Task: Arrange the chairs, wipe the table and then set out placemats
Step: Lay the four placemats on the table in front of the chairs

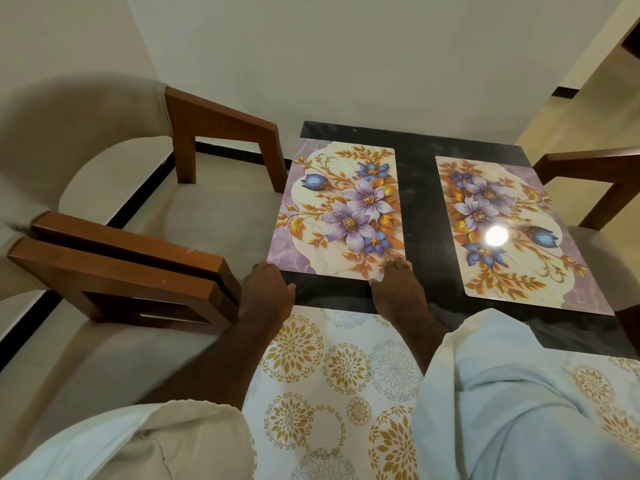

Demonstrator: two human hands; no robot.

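Two floral placemats lie on the dark table (419,202). The left placemat (343,213) has purple and blue flowers; my left hand (266,289) touches its near left corner and my right hand (398,289) presses its near right corner with the fingertips. The right placemat (509,226) lies flat, apart from both hands, with a lamp glare on it. A white placemat with gold circles (332,375) lies under my forearms at the near edge. A cushioned chair with wooden arms (214,129) stands at the table's left side.
A second chair's wooden arm (114,271) sits close beside the first at the left. Another chair arm (595,171) shows at the table's right. A pale wall stands behind the table. A further patterned mat (606,386) lies at the near right.
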